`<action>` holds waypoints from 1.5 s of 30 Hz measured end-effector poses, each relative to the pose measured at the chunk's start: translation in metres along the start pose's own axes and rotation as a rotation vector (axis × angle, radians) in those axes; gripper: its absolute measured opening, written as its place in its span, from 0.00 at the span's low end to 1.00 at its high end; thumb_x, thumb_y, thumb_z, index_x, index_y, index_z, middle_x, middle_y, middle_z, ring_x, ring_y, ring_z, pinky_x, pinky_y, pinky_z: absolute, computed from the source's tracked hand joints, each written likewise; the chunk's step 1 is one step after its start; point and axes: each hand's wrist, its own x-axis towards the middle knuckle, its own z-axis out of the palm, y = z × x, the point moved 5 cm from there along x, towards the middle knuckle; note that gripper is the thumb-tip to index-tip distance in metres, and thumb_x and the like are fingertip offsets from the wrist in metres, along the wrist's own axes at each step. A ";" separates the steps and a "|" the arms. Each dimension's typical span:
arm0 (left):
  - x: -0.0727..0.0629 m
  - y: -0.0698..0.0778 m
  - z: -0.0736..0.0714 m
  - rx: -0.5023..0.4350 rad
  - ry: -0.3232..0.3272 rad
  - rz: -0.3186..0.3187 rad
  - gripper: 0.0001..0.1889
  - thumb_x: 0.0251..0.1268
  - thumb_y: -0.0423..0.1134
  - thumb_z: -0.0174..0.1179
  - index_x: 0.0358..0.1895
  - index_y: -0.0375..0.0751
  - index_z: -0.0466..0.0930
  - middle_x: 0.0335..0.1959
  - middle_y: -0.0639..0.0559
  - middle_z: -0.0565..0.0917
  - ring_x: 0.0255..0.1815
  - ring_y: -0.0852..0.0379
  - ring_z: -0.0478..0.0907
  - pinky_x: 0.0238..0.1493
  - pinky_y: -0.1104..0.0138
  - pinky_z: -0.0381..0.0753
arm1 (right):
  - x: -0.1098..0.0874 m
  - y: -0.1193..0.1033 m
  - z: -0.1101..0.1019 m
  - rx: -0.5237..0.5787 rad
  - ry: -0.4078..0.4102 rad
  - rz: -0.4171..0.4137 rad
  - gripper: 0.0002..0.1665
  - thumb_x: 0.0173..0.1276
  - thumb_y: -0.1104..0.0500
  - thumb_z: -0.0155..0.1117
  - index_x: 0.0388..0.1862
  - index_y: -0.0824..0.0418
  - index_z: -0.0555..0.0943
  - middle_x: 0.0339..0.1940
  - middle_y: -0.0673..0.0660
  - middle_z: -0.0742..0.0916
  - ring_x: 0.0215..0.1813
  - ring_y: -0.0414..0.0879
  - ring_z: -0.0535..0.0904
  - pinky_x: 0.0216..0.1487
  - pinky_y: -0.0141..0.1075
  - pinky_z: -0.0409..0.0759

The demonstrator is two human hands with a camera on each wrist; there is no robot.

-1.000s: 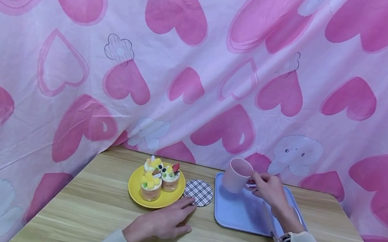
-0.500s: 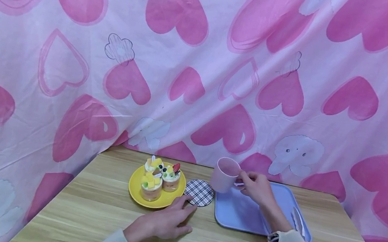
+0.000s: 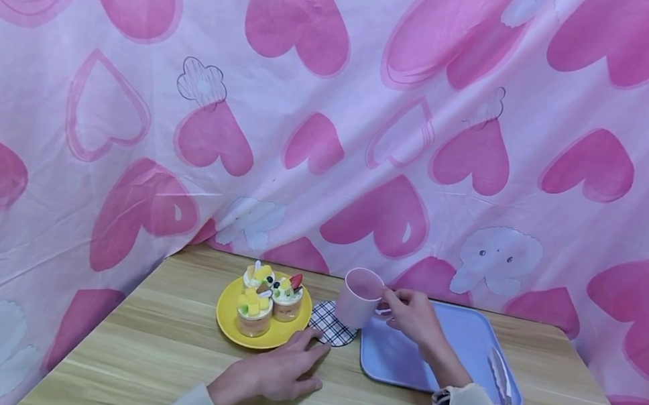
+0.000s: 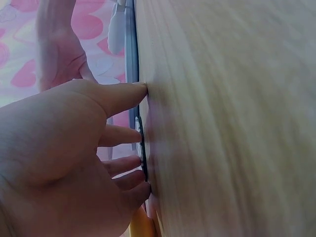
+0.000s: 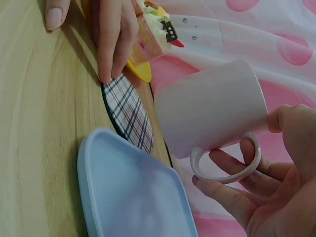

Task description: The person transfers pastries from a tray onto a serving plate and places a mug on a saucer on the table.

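Note:
My right hand (image 3: pixel 415 316) grips a pale pink mug (image 3: pixel 358 300) by its handle, upright in the head view and overlapping the coaster. In the right wrist view the mug (image 5: pixel 212 108) hangs above the round plaid coaster (image 5: pixel 129 112), my fingers through and around the handle. My left hand (image 3: pixel 280 367) lies palm down with fingers extended, its fingertips at the near edge of the coaster (image 3: pixel 326 330). The left wrist view shows the left hand's fingers (image 4: pixel 121 138) touching the coaster's edge and its thumb on the wooden table (image 4: pixel 222 128).
A yellow plate (image 3: pixel 230 330) holding several fruit-topped dessert cups (image 3: pixel 253 315) sits left of the coaster. A blue tray (image 3: pixel 402 361) is on the right, with metal tongs (image 3: pixel 501 376) at its right edge. A pink heart-print cloth (image 3: pixel 301 193) hangs behind the table.
My right hand has carried the mug leftward from over the blue tray to over the coaster. The tongs now show more fully. The left hand has stayed in place.

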 end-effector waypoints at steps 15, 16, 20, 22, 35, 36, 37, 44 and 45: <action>-0.001 0.000 -0.001 -0.002 -0.003 0.001 0.37 0.82 0.55 0.59 0.86 0.48 0.61 0.86 0.45 0.59 0.86 0.48 0.59 0.83 0.52 0.70 | 0.001 0.000 0.025 0.023 0.005 -0.029 0.19 0.81 0.51 0.61 0.40 0.64 0.90 0.45 0.61 0.94 0.50 0.54 0.92 0.47 0.40 0.92; -0.001 0.000 -0.001 -0.002 -0.004 0.002 0.37 0.82 0.55 0.59 0.86 0.48 0.61 0.86 0.45 0.59 0.86 0.48 0.59 0.83 0.52 0.70 | 0.001 0.000 0.026 0.027 0.005 -0.027 0.18 0.81 0.52 0.61 0.40 0.64 0.90 0.45 0.61 0.95 0.50 0.54 0.92 0.47 0.40 0.92; -0.001 0.000 -0.001 -0.001 -0.007 0.003 0.36 0.82 0.55 0.59 0.86 0.48 0.62 0.85 0.46 0.60 0.85 0.50 0.59 0.83 0.53 0.71 | 0.004 0.002 0.030 0.032 0.009 -0.028 0.19 0.81 0.52 0.62 0.38 0.64 0.90 0.43 0.59 0.95 0.49 0.54 0.92 0.44 0.37 0.90; -0.001 0.000 -0.002 0.006 -0.006 0.009 0.36 0.82 0.55 0.59 0.86 0.48 0.62 0.84 0.47 0.62 0.83 0.51 0.61 0.82 0.54 0.72 | 0.005 0.003 0.032 0.025 0.011 -0.036 0.20 0.81 0.51 0.63 0.37 0.65 0.89 0.42 0.59 0.95 0.48 0.55 0.92 0.41 0.35 0.89; -0.001 -0.001 -0.005 0.037 -0.007 0.029 0.35 0.83 0.55 0.58 0.85 0.47 0.64 0.81 0.49 0.64 0.80 0.54 0.64 0.81 0.57 0.73 | 0.009 0.003 0.042 -0.037 0.021 -0.084 0.19 0.79 0.52 0.64 0.34 0.64 0.90 0.39 0.59 0.94 0.42 0.49 0.90 0.40 0.32 0.84; -0.001 -0.001 -0.005 0.037 -0.007 0.028 0.35 0.83 0.54 0.58 0.85 0.47 0.64 0.81 0.49 0.64 0.80 0.54 0.64 0.82 0.56 0.73 | 0.009 0.003 0.043 -0.043 0.020 -0.086 0.19 0.79 0.51 0.65 0.34 0.63 0.90 0.39 0.58 0.94 0.42 0.48 0.89 0.40 0.32 0.84; 0.000 -0.001 -0.005 0.038 -0.005 0.030 0.35 0.83 0.54 0.58 0.85 0.47 0.64 0.81 0.48 0.64 0.81 0.54 0.64 0.82 0.56 0.73 | 0.010 0.003 0.043 -0.046 0.017 -0.086 0.19 0.79 0.51 0.65 0.35 0.63 0.90 0.40 0.59 0.95 0.43 0.48 0.89 0.41 0.33 0.84; -0.001 -0.001 -0.005 0.043 -0.009 0.036 0.35 0.83 0.54 0.58 0.86 0.47 0.63 0.82 0.48 0.64 0.82 0.53 0.63 0.82 0.56 0.72 | 0.013 0.003 0.043 -0.054 -0.007 -0.078 0.19 0.80 0.49 0.65 0.36 0.62 0.90 0.40 0.57 0.95 0.46 0.48 0.89 0.44 0.33 0.83; -0.001 -0.001 -0.005 0.044 -0.008 0.035 0.35 0.83 0.54 0.58 0.86 0.47 0.63 0.82 0.48 0.64 0.82 0.53 0.63 0.82 0.56 0.72 | 0.013 0.002 0.044 -0.054 -0.011 -0.079 0.19 0.80 0.49 0.65 0.36 0.62 0.90 0.40 0.57 0.95 0.46 0.47 0.89 0.44 0.34 0.83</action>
